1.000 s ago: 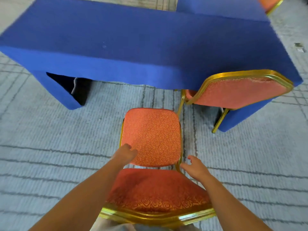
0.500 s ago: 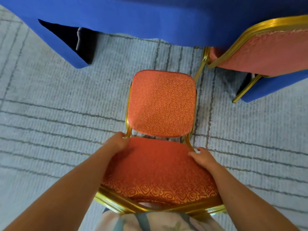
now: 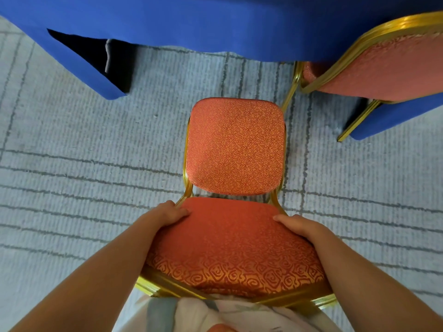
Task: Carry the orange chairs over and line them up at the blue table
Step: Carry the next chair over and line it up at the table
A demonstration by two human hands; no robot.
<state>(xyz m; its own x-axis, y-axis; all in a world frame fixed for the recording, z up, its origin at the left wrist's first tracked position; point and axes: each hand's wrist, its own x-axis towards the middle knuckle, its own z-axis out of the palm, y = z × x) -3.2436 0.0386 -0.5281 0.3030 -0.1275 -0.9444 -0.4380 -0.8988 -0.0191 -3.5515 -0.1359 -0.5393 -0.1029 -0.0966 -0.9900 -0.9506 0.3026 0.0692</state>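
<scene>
An orange chair with a gold frame stands right in front of me. Its square seat (image 3: pixel 236 147) points toward the blue table (image 3: pixel 239 25), and its backrest (image 3: pixel 230 250) is nearest to me. My left hand (image 3: pixel 167 214) grips the backrest's left edge low down, near the seat. On the right edge, my right hand (image 3: pixel 298 225) grips at the same height. A second orange chair (image 3: pixel 386 65) stands at the table on the right, with its seat tucked under the blue cloth.
Grey carpet with dark stripes (image 3: pixel 84 164) covers the floor on both sides of the chair. The table's blue skirt has a dark opening at its left leg (image 3: pixel 100 61). My light clothing (image 3: pixel 215 315) shows at the bottom edge.
The view has closed in on the table and tipped down. Both hands have settled from hovering by the backrest into a grip on its two sides.
</scene>
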